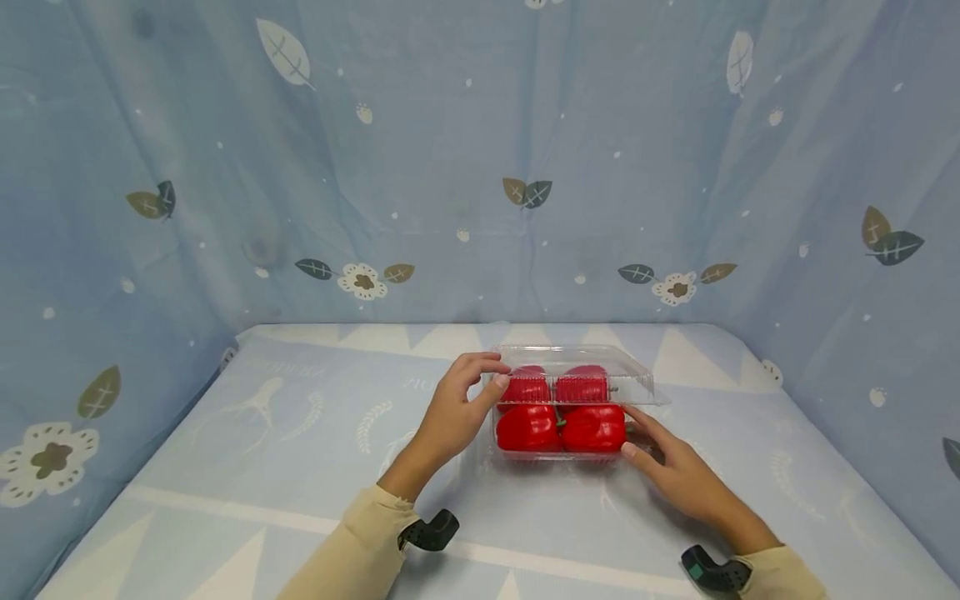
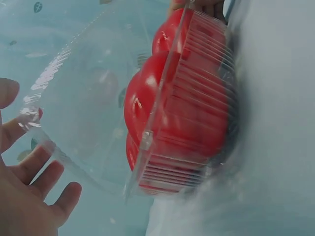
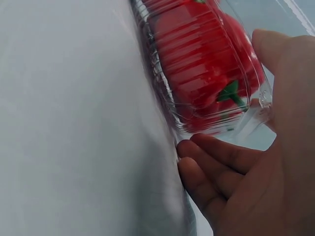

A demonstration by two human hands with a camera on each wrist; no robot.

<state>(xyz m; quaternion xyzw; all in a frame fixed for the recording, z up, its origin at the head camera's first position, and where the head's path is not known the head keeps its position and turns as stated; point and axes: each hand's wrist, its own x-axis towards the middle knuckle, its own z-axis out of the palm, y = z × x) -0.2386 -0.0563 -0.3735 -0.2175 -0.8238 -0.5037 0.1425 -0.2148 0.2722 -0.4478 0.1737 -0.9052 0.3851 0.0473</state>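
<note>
A clear plastic clamshell box rests on the table with several red bell peppers packed inside in two rows. Its hinged lid is raised, slanting over the back row. At the lid's left end is my left hand; in the left wrist view its index finger touches the lid's corner, with the other fingers spread and the thumb apart. My right hand holds the box's right end, its thumb on the rim and other fingers low beside the wall. A green stem shows there through the plastic.
The table wears a pale blue patterned cloth. Behind and at both sides hang blue curtains with leaves and flowers. Dark bands with a camera housing sit on both wrists, below beige sleeves.
</note>
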